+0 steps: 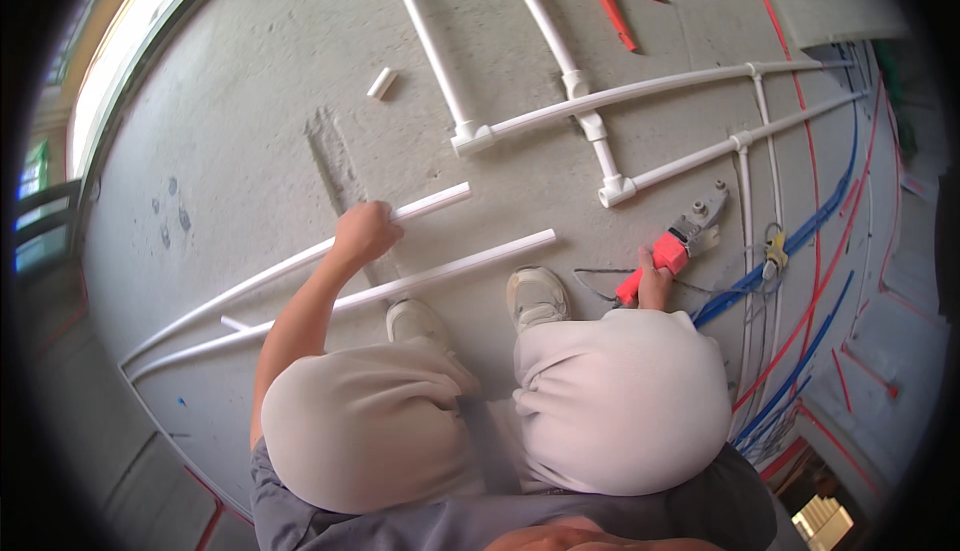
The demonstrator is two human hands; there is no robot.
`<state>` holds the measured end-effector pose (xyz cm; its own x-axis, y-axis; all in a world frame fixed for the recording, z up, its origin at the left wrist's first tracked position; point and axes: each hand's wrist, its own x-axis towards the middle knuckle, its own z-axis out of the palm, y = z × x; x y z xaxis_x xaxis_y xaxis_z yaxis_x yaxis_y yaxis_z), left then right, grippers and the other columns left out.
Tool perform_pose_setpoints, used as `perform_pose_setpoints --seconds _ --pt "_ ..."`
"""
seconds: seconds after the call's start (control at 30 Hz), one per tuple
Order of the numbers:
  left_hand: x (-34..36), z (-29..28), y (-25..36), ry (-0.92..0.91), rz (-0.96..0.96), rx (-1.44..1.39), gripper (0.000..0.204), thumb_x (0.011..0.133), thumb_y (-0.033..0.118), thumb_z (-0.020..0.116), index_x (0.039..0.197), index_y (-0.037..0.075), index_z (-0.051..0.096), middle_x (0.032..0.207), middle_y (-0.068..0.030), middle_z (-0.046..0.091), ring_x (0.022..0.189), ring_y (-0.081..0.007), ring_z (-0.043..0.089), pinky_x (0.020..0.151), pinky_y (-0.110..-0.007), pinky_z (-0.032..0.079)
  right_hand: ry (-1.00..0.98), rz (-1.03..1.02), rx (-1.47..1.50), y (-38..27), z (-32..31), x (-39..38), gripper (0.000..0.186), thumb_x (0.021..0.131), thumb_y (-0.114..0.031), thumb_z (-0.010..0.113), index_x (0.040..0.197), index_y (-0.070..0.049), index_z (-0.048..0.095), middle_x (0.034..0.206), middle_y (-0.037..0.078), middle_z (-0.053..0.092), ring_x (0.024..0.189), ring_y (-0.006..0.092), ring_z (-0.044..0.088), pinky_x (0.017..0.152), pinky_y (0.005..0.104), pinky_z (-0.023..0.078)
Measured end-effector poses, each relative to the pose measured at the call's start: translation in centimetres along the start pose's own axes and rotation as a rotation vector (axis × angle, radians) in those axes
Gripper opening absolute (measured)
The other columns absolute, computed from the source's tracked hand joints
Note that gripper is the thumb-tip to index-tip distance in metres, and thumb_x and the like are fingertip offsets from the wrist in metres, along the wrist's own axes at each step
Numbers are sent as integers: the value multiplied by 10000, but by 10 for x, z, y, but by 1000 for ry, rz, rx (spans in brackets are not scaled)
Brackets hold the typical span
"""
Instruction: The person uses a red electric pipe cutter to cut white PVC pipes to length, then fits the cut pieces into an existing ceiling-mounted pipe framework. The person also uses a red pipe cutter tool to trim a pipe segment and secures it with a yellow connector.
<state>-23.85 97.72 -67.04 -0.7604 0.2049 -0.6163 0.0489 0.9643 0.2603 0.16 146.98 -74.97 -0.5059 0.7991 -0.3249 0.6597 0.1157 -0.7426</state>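
Observation:
My left hand [365, 231] is closed around a white plastic pipe [435, 201], near its right end. A second white pipe [470, 263] lies closer to my shoes and runs roughly alongside the first. In my right hand [655, 286], beside my right knee, is the red handle of a pipe fusion welder [672, 251]. Its grey metal head with round heating sockets points away from me. A white elbow fitting [616, 190] on a laid pipe opens toward me, left of the welder. The free end of the held pipe stands apart from any fitting.
Joined white pipes [640, 89] with elbows and tees spread across the concrete floor ahead. A red pipe cutter [610, 9] lies at the far side, and a short pipe piece [381, 83] farther left. Blue conduits [825, 213] and red lines [812, 171] run along the right.

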Motion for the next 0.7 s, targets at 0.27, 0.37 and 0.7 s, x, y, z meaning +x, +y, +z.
perform_pose_setpoints --seconds 0.27,0.37,0.7 --pt "-17 -18 6 38 25 -50 286 854 297 721 845 13 752 859 -234 729 826 -449 698 760 -523 565 -382 257 -307 -3 -38 18 618 998 -547 650 1091 64 644 965 159 715 799 281 718 713 428 588" --pt "-17 -18 6 37 26 -49 274 863 279 703 842 9 748 859 -236 725 827 -452 693 760 -529 560 -457 348 -262 -10 -44 13 616 1001 -563 638 1058 49 604 944 153 701 780 271 727 627 408 591" --pt "-13 -11 1 24 36 -53 213 849 194 638 853 13 750 865 -242 726 843 -453 696 777 -530 563 -555 275 -289 -16 -59 8 613 1010 -579 619 1092 27 590 984 151 702 744 260 720 579 383 584"
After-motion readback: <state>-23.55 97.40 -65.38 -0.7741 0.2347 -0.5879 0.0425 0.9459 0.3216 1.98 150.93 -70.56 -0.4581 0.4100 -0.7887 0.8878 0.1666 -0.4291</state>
